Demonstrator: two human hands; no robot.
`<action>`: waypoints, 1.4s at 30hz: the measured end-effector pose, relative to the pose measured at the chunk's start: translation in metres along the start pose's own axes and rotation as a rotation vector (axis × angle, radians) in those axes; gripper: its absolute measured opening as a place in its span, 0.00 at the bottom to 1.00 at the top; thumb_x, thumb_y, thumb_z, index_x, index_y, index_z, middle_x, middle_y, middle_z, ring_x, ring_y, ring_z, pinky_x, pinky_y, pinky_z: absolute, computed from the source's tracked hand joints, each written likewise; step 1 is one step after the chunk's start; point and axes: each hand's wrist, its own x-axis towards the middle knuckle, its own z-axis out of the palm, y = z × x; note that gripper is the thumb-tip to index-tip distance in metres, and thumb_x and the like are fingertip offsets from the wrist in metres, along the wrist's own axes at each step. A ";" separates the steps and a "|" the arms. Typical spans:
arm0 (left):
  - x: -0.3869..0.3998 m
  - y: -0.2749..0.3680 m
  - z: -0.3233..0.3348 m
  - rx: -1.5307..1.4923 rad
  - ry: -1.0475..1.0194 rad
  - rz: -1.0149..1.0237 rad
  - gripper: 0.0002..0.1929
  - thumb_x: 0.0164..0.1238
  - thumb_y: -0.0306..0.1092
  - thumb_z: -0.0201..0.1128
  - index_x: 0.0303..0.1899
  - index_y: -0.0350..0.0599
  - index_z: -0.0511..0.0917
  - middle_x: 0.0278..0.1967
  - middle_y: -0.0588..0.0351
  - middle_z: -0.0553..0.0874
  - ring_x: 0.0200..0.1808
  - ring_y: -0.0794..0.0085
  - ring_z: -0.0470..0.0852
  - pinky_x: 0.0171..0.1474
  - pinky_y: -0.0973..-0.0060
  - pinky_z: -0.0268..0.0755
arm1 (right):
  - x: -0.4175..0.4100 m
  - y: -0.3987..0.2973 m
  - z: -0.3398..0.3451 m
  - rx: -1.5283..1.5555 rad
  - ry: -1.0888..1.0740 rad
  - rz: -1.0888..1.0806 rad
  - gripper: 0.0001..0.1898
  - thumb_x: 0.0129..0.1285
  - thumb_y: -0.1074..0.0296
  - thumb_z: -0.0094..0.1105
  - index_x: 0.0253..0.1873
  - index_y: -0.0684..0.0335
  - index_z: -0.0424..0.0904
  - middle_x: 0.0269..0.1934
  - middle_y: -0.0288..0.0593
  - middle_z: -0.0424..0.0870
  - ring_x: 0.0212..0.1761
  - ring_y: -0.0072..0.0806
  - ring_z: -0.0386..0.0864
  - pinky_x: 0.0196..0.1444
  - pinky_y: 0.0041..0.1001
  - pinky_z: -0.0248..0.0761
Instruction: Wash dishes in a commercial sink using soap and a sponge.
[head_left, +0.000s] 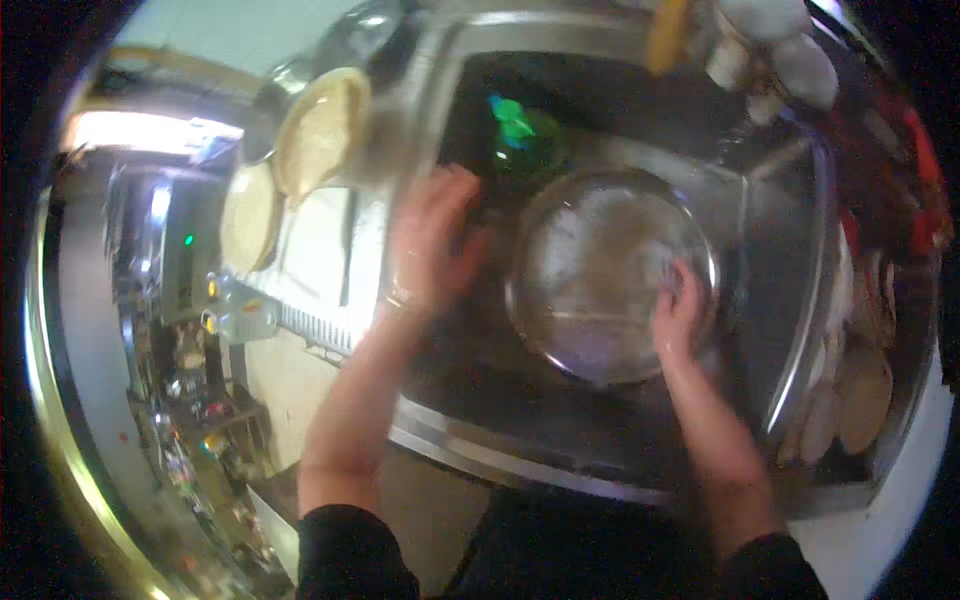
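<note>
A wide round bowl (600, 300), shiny and apparently metal, sits in the stainless-steel sink (776, 225) in front of me. My right hand (679, 311) is over the bowl's inner right side, fingers bent. Blur hides whether it touches or holds anything there. Over the sink's left edge is my left hand (439, 229), its thumb apart from the fingers and nothing visible in it. Behind the bowl, a bright green thing (514, 124) shows in the dark part of the sink; its kind is unclear.
Left of the sink, a dish rack (315, 330) stands beside pale yellow bowl-like dishes (322, 127) and white flat pieces (311, 232). Clear containers with yellow caps (244, 315) stand farther left. Several dishes (855, 397) line the sink's right side. Pale cups or bowls (802, 71) cluster at the back right.
</note>
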 end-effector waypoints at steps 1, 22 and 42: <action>-0.009 0.022 0.026 -0.168 -0.041 -0.040 0.35 0.45 0.24 0.69 0.61 0.43 0.68 0.58 0.44 0.74 0.60 0.53 0.71 0.64 0.64 0.62 | 0.008 -0.001 0.003 -0.003 0.059 -0.060 0.29 0.50 0.80 0.57 0.60 0.59 0.68 0.53 0.52 0.73 0.58 0.49 0.68 0.61 0.40 0.60; -0.090 0.027 0.216 -1.419 -0.207 -1.667 0.19 0.63 0.43 0.58 0.54 0.50 0.74 0.44 0.51 0.81 0.46 0.55 0.80 0.52 0.62 0.73 | 0.035 -0.031 0.038 -0.188 -0.766 0.398 0.24 0.56 0.74 0.50 0.60 0.66 0.69 0.50 0.60 0.77 0.54 0.50 0.75 0.56 0.41 0.67; -0.069 0.060 0.219 -2.189 -0.184 -1.422 0.26 0.72 0.53 0.46 0.62 0.46 0.65 0.60 0.48 0.72 0.61 0.55 0.70 0.65 0.56 0.59 | 0.057 -0.024 0.080 0.291 -0.740 0.479 0.21 0.70 0.58 0.33 0.59 0.63 0.69 0.55 0.60 0.72 0.57 0.51 0.71 0.57 0.41 0.66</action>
